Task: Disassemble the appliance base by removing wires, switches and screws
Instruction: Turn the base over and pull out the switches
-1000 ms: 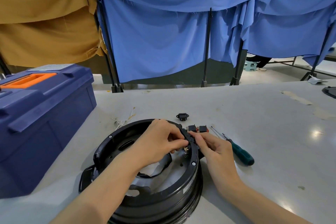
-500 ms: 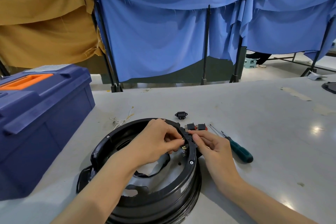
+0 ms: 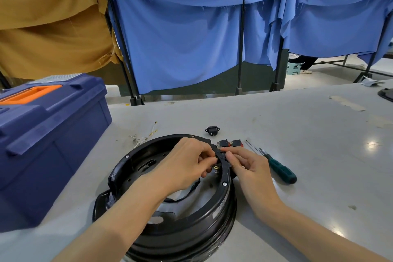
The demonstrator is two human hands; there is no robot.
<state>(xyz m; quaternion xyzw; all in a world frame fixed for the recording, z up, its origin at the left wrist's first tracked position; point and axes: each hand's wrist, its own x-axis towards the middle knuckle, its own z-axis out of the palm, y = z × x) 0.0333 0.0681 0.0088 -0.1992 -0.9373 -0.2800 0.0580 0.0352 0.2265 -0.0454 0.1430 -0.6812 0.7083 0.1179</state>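
A round black appliance base [image 3: 187, 217] lies open side up on the grey table. My left hand [image 3: 187, 164] reaches inside its far right rim, fingers curled round a small switch with brass terminals [image 3: 215, 168]. My right hand [image 3: 244, 161] pinches the same spot of the rim from outside. Two removed red and black switches [image 3: 230, 143] lie just beyond the rim. A black socket part [image 3: 212, 130] sits farther back. Loose pale wires [image 3: 144, 137] lie behind the base on the left.
A green-handled screwdriver [image 3: 278, 169] and a thin metal tool lie right of the base. A large blue toolbox [image 3: 42, 134] with an orange handle stands at the left. Blue and tan cloths hang on frames beyond the table's far edge.
Both hands stay at the same rim spot; my fingers have shifted slightly around the switch. The base has not moved.
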